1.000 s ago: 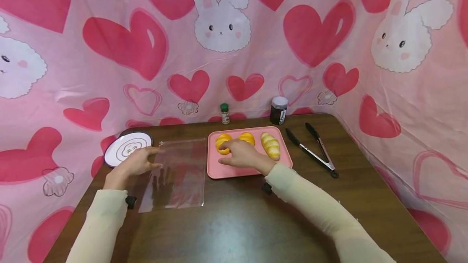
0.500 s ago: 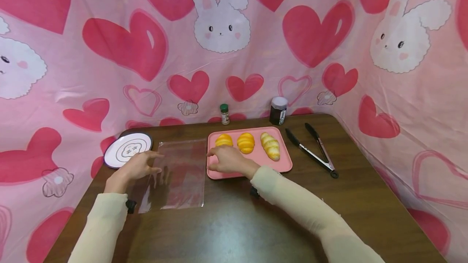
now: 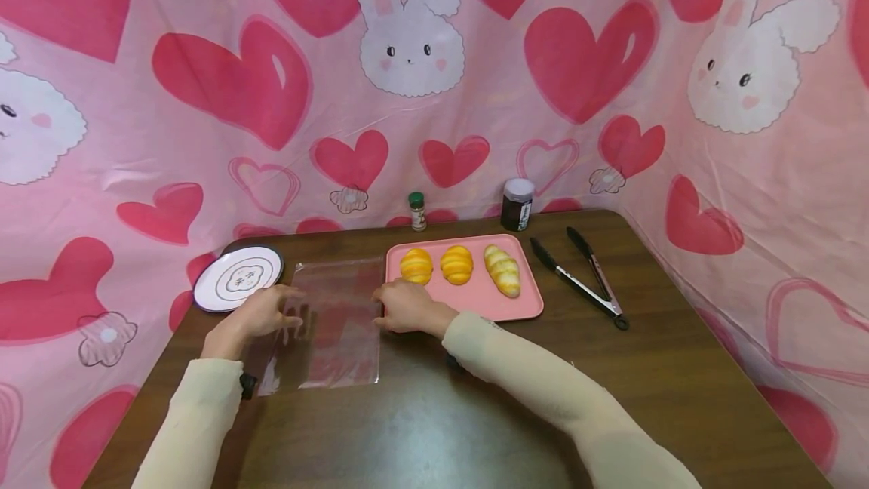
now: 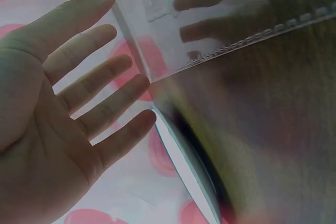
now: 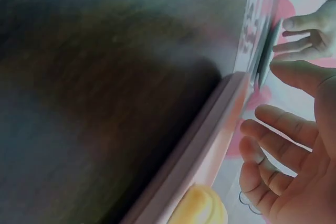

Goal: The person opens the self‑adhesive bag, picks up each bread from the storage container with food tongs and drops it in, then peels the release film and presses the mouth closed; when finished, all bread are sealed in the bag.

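Note:
A clear, glossy plastic sheet lies flat on the brown table, mirroring the fingers. Over its left edge is my left hand, its fingers spread and apart from one another. The left wrist view shows that hand holding nothing, with a ridged strip along the sheet's edge. My right hand is above the near-left corner of the pink tray, fingertips at the sheet's right edge. Its fingers are loosely bent around nothing. On the tray sit two orange-yellow bread rolls and a longer pale one.
A white plate with a dark rim stands at the left, beyond the left hand. Black-tipped metal tongs lie right of the tray. Behind it are a green-capped shaker and a dark jar with a white lid.
My right hand has moved left and nearer, from over the tray to the plastic sheet's right edge. The left hand has shifted slightly to the right. Tray and bread stay put.

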Tool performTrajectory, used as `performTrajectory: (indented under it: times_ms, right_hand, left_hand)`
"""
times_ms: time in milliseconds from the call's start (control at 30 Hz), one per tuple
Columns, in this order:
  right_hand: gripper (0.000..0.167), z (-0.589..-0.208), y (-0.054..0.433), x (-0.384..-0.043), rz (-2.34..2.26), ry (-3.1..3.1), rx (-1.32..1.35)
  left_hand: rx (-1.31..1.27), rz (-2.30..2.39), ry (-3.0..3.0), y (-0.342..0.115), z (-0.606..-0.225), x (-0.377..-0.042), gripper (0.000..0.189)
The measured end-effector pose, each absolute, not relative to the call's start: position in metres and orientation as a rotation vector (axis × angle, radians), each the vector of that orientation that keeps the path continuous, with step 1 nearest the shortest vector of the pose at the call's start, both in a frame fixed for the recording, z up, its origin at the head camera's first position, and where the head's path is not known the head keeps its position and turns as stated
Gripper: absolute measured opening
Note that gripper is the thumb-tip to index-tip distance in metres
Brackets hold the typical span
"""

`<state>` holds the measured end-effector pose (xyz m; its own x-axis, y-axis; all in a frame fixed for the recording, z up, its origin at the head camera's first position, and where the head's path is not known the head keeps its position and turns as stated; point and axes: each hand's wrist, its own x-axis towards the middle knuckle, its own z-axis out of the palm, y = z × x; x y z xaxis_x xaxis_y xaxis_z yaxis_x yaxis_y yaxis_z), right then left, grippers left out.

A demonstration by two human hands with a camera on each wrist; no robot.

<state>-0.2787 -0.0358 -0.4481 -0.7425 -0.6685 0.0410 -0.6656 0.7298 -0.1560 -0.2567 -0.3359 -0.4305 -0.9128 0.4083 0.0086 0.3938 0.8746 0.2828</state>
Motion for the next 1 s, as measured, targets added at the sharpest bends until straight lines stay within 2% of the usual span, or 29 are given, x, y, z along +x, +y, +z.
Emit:
performTrajectory:
  times_ms: [167, 500, 800, 1000]
  right_hand:
    - [0.028, -0.451, -0.043, -0.278, -0.219, 2.899, -1.123]
    - [0.029, -0.456, -0.048, -0.274, -0.146, 2.928, -1.105]
    - [0.025, -0.461, -0.051, -0.277, -0.1, 2.923, -1.145]
    - [0.022, -0.461, -0.051, -0.276, -0.091, 2.91, -1.175]
  left_hand:
    - [0.574, 0.435, 2.964, -0.338, -0.435, -0.256, 0.049]
    - [0.406, 0.468, 2.861, -0.338, -0.442, -0.254, 0.048]
    - [0.396, 0.44, 2.877, -0.334, -0.443, -0.254, 0.054]
    - [0.391, 0.459, 2.872, -0.334, -0.443, -0.255, 0.045]
